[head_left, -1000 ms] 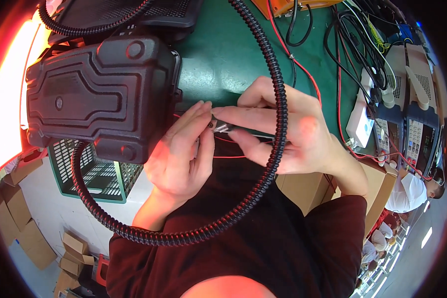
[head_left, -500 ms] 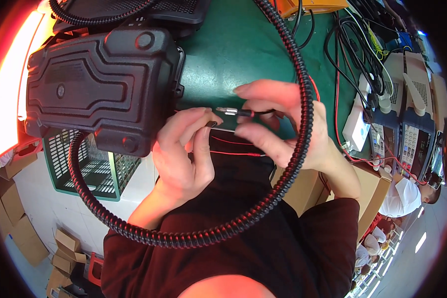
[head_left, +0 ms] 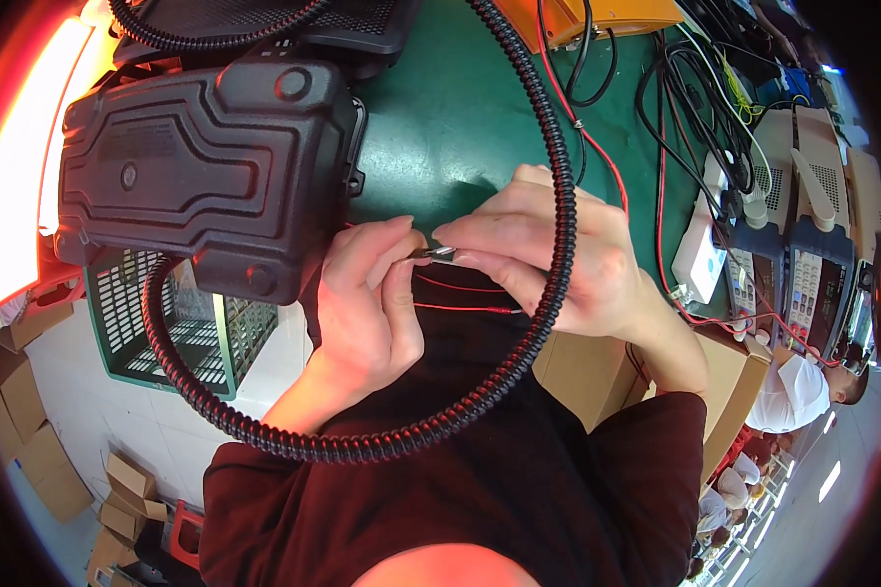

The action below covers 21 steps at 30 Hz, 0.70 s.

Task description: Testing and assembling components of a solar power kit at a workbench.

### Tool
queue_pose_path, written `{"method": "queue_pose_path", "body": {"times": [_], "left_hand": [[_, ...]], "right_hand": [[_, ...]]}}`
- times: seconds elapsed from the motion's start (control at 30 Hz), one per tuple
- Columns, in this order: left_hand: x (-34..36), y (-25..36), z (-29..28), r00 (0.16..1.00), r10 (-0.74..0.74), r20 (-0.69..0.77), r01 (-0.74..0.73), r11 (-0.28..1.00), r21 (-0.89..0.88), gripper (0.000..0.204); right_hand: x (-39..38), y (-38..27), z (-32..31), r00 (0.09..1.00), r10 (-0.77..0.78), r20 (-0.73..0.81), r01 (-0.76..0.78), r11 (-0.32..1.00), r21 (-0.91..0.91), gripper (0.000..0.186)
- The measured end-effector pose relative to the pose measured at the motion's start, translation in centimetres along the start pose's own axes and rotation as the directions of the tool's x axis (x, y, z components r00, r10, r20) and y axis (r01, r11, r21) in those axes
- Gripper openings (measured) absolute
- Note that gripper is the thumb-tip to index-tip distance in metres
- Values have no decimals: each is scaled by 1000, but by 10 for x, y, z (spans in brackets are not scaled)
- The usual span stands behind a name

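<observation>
My left hand (head_left: 364, 298) is closed, thumb and forefinger pinching a small black piece that mostly hides between them. Opposite it, my right hand (head_left: 573, 249) grips a metal-tipped black lead end (head_left: 443, 253) between thumb and fingers. The metal tip meets the left fingertips; how the two parts join is too small to tell. Around both hands loops a thick black corrugated hose (head_left: 362, 448), passing in front of the right hand. A black ribbed hard case (head_left: 206, 181) stands just left of my left hand. Red wires (head_left: 465, 308) run below the fingertips.
A green mat (head_left: 431, 117) covers the table. An orange unit (head_left: 617, 18) lies at its far edge. Tangled black cables (head_left: 700, 117), a white power strip (head_left: 700, 249) and bench instruments (head_left: 788, 279) line the right. A green crate (head_left: 157, 333) stands lower left.
My right hand has moved left and its fingers have closed in, bringing the metal tip to the left fingertips. The hose loop has shifted left and slightly up.
</observation>
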State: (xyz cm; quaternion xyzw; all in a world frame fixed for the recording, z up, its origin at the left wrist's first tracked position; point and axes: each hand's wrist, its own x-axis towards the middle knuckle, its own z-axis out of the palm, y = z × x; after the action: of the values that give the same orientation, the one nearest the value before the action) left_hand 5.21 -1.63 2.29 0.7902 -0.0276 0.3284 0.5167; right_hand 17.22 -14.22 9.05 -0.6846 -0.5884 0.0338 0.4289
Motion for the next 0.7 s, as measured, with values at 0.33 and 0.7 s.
{"method": "queue_pose_path", "body": {"times": [0.33, 0.7], "left_hand": [[6, -4, -1, 993, 119, 4, -119, 989, 87, 40], [19, 16, -24, 931, 227, 286, -349, 782, 515, 30]], "right_hand": [[9, -6, -3, 983, -46, 178, 70, 988, -134, 32], [-24, -27, -10, 998, -50, -49, 25, 908, -419, 32]]}}
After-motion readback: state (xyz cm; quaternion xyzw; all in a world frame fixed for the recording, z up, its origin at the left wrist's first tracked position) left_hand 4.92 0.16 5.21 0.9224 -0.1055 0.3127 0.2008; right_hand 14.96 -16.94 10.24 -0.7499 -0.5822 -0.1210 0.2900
